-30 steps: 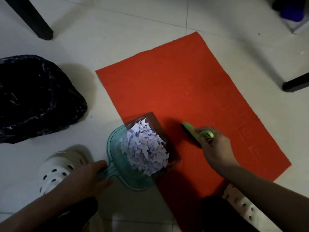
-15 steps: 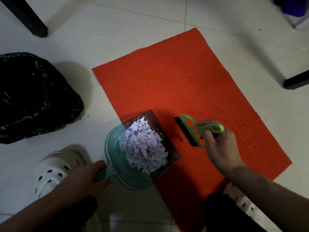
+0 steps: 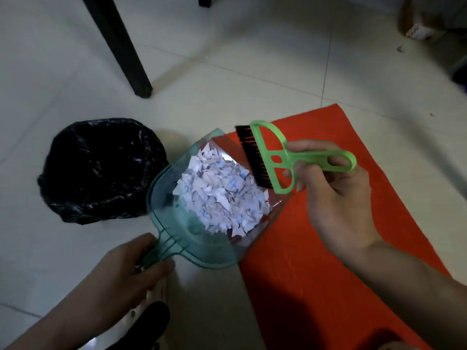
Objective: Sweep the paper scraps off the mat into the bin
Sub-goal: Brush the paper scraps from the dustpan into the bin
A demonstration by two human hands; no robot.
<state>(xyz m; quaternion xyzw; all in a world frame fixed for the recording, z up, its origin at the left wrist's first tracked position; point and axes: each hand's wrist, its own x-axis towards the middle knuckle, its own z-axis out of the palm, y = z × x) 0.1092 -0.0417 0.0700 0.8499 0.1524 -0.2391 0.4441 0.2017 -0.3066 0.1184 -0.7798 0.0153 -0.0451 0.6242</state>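
Observation:
A clear teal dustpan (image 3: 171, 198) is raised off the floor with a heap of white paper scraps (image 3: 219, 193) in it. My left hand (image 3: 131, 271) grips its handle at the lower left. My right hand (image 3: 336, 198) holds a green hand brush (image 3: 283, 160), whose black bristles touch the right edge of the scrap heap. The red mat (image 3: 328, 261) lies under and to the right of the pan, with no scraps visible on it. The bin (image 3: 101, 170), lined with a black bag, stands just left of the pan.
A black table leg (image 3: 121, 46) stands on the pale tiled floor behind the bin. A cardboard box (image 3: 419, 26) sits at the far right. Part of a white shoe (image 3: 156, 296) shows under my left hand.
The dustpan has lifted off the mat edge and come closer to the bin. The brush has risen from the mat to the pan's right side. The view has shifted left.

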